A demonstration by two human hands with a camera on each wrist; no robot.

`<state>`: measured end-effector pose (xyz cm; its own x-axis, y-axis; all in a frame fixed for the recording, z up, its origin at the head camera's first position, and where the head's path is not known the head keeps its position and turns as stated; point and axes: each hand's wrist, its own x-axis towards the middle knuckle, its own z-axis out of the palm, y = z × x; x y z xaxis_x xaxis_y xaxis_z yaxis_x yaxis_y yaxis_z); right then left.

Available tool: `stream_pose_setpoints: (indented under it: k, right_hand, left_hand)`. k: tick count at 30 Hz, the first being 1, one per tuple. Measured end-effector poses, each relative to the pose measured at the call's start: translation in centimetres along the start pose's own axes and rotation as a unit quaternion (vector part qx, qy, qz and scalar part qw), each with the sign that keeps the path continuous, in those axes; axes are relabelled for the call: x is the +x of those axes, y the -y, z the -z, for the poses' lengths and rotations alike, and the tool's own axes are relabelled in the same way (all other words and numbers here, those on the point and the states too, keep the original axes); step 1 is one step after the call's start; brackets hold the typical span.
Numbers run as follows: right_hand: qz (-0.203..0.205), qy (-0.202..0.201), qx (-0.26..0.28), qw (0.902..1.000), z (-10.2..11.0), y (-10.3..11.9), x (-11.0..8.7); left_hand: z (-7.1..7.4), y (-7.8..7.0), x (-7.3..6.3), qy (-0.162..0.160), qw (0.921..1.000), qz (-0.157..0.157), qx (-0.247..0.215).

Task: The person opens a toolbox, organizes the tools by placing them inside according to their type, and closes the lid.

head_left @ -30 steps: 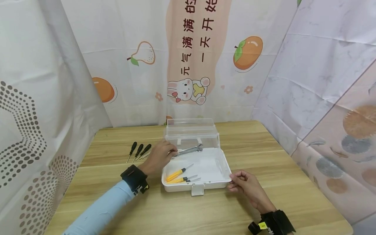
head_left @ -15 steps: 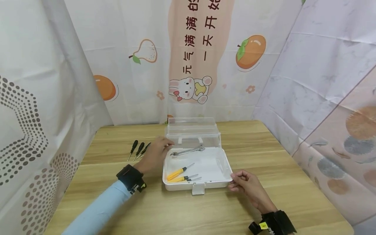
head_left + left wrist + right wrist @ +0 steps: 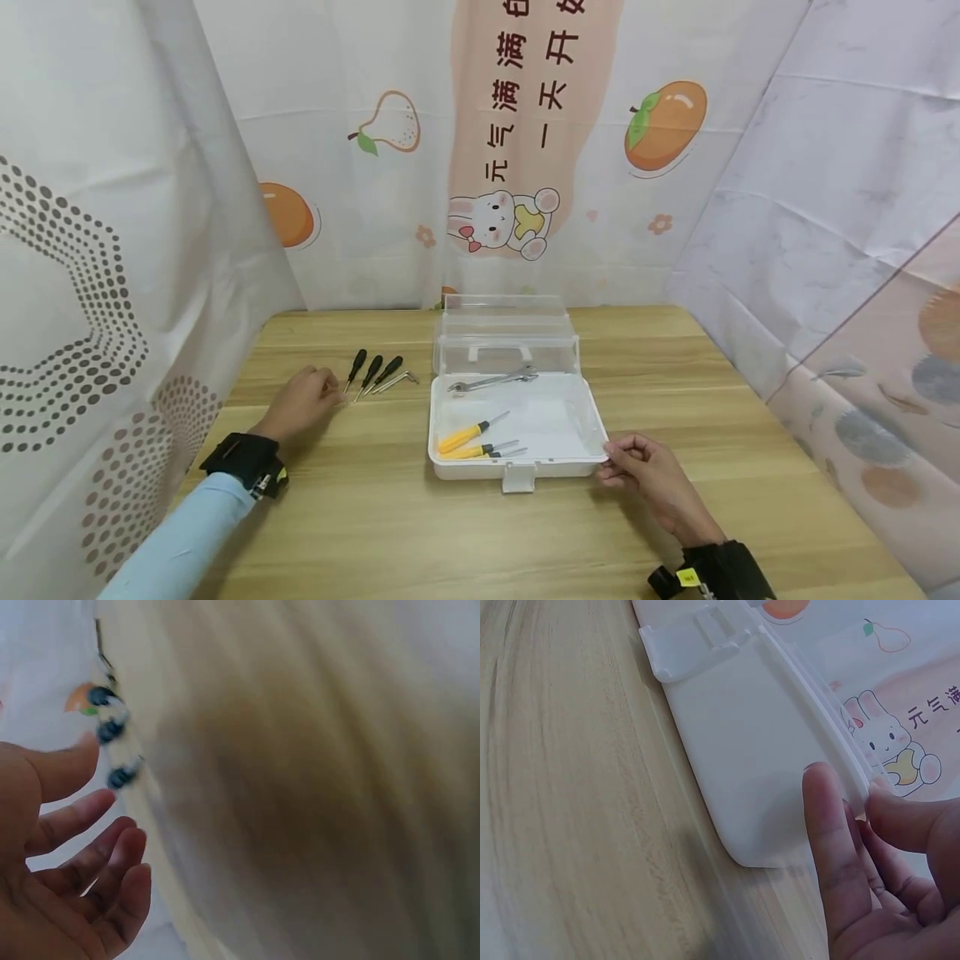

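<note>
My left hand point(image 3: 303, 402) hovers with loosely bent fingers just left of three black-handled screwdrivers point(image 3: 389, 367). Nothing is in its grasp in the left wrist view, where the dark handles point(image 3: 121, 777) appear beyond the fingertips. Beside the screwdrivers lies an L-shaped silver hex key point(image 3: 393, 382). A white toolbox point(image 3: 472, 470) stands with its clear lid point(image 3: 506, 333) tilted back. Inside are a silver wrench point(image 3: 491, 382) along the back and yellow-handled screwdrivers point(image 3: 461, 437) at front left. My right hand point(image 3: 656, 479) pinches the box's front right corner, thumb on the rim point(image 3: 866, 796).
The wooden table point(image 3: 360, 533) carries everything. A printed curtain point(image 3: 360, 208) closes off the back, with more hanging cloth at both sides. The box's white latch point(image 3: 518, 479) hangs down at its front.
My left hand has let go of the wrench, which now lies in the toolbox, and has moved left past the black-handled screwdrivers. My right hand stays at the box corner.
</note>
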<state>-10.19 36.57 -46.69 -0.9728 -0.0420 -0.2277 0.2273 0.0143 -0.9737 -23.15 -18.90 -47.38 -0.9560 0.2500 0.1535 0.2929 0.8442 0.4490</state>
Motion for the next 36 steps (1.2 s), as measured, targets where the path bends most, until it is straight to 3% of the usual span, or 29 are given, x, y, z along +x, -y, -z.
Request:
stream_pose_setpoints:
  k: [6, 14, 21, 27, 36]
  right_hand:
    - [0.002, 0.011, -0.001, 0.9999, 0.1, 0.2, -0.1]
    - [0.004, 0.02, -0.001, 0.9998, -0.1, -0.1, -0.1]
    - [0.003, 0.015, 0.001, 0.9999, -0.1, 0.0, 0.1]
    - [0.001, 0.011, -0.003, 0.9999, -0.1, 0.2, 0.0]
    - [0.005, 0.013, -0.005, 0.9999, 0.1, 0.1, -0.2]
  left_hand:
    - [-0.4, 0.4, -0.1, 0.019, 0.9998, 0.005, 0.006]
    - [-2.3, -2.1, 1.3, 0.016, 0.9995, -0.023, 0.013]
    - [-3.6, -3.4, 2.7, 0.017, 0.9972, -0.05, 0.052]
    - [-3.6, -3.9, 3.0, 0.032, 0.9973, -0.037, 0.056]
    - [-2.9, -4.5, 2.6, 0.088, 0.9894, -0.054, 0.102]
